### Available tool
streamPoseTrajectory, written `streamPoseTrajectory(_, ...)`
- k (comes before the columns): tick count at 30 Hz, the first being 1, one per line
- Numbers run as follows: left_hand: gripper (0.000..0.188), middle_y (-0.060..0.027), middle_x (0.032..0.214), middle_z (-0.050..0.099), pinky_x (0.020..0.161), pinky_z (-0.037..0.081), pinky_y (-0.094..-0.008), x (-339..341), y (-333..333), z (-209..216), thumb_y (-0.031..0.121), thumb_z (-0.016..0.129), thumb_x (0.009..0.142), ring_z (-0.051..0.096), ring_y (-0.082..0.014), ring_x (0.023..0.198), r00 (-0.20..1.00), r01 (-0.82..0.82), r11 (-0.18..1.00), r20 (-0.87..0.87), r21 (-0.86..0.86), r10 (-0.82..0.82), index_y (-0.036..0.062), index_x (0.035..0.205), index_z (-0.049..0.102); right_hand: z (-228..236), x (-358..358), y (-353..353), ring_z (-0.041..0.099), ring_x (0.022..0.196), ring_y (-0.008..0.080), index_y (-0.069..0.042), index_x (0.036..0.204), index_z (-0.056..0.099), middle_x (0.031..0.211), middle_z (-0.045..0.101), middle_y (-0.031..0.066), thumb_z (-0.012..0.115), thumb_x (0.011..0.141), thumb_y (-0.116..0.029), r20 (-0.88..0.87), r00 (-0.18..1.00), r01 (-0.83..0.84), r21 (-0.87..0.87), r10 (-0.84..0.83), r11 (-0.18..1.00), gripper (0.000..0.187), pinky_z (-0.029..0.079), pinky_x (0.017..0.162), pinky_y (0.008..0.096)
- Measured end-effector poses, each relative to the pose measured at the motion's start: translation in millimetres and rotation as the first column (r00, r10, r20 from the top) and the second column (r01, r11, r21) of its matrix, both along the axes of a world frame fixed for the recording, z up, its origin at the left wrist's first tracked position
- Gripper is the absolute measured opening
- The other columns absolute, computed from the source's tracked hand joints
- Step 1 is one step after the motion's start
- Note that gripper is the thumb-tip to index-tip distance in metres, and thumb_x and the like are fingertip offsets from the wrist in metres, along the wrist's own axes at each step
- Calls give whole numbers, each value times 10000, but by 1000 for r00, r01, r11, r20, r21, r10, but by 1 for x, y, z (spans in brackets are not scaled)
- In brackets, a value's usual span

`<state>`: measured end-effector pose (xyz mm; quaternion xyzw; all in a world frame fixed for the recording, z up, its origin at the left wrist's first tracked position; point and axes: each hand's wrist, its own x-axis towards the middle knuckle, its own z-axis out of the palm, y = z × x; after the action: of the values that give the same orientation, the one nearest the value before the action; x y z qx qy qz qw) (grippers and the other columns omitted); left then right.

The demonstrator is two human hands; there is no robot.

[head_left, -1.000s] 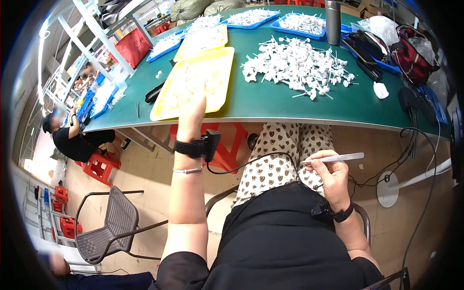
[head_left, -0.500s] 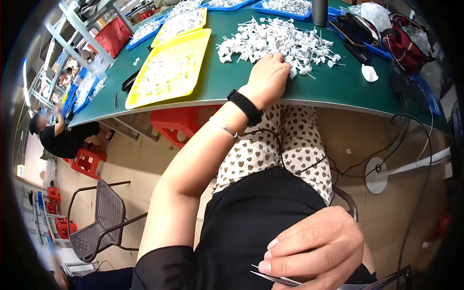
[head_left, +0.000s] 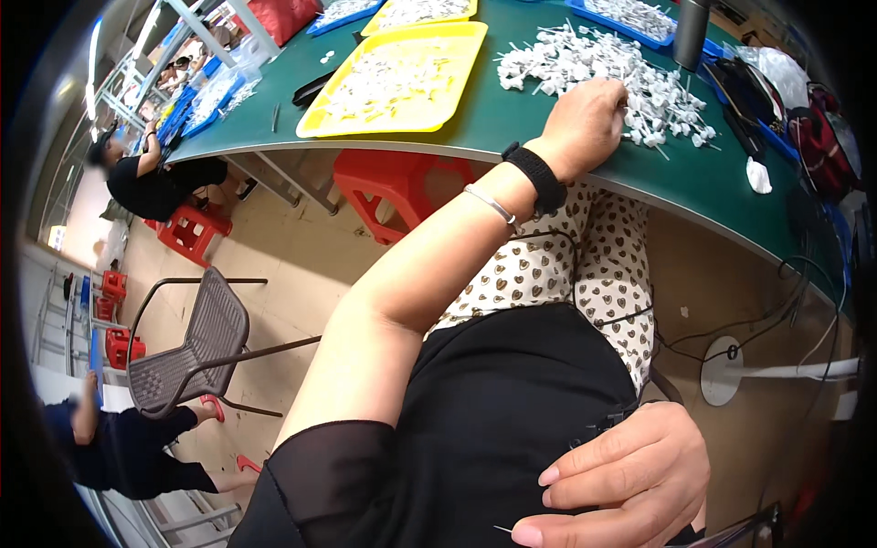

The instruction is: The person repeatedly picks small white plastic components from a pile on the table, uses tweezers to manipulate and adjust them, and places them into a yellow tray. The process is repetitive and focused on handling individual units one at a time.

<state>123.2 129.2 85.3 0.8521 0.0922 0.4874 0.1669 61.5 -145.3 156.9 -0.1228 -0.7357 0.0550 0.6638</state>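
My left hand (head_left: 585,128) rests at the near edge of a heap of small white plastic parts with thin stems (head_left: 644,78) on the green table. Its fingers are curled together, and their tips are hidden, so what they pinch cannot be seen. A black strap and a thin bangle circle that wrist. Low at the right, in front of my black top, my right hand (head_left: 630,475) is closed on slim pointed metal tweezers (head_left: 501,529). Only a fine tip of them shows beyond the thumb.
A yellow tray (head_left: 466,78) of small parts stands left of the heap, with a blue tray (head_left: 630,18) behind. A dark bottle (head_left: 692,35) is at the back. A red stool (head_left: 388,183) sits under the table; cables (head_left: 758,329) hang at right. Other people work at left.
The view has turned, so the table appears higher and farther right. My left hand stays at the heap. Less of the tweezers shows at my right hand.
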Motion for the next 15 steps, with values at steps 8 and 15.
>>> streamPoseTrajectory(8, 162, -33, 758, 647, 642, 479, -271, -64, -54, 20, 118, 719, 950, 515, -61, 695, 963, 270, 806, 146, -527, -227, -38, 977, 686, -2, 27, -7, 711, 713, 213, -64, 1046, 731, 974, 706, 140, 798, 865, -163, 308, 949, -37, -95, 65, 995, 217, 642, 661, 310)
streamPoseTrajectory(15, 178, -13, 906, 707, 723, 536, -232, -129, -95, -19, 142, 691, 993, 642, -63, 788, 929, 353, 378, 273, -856, -249, -12, 1078, 716, -44, 33, 4, 692, 922, 240, 21, 1166, 586, 1014, 670, 172, 768, 924, -190, -221, 927, 123, -581, -302, 805, 369, 583, 792, 353)
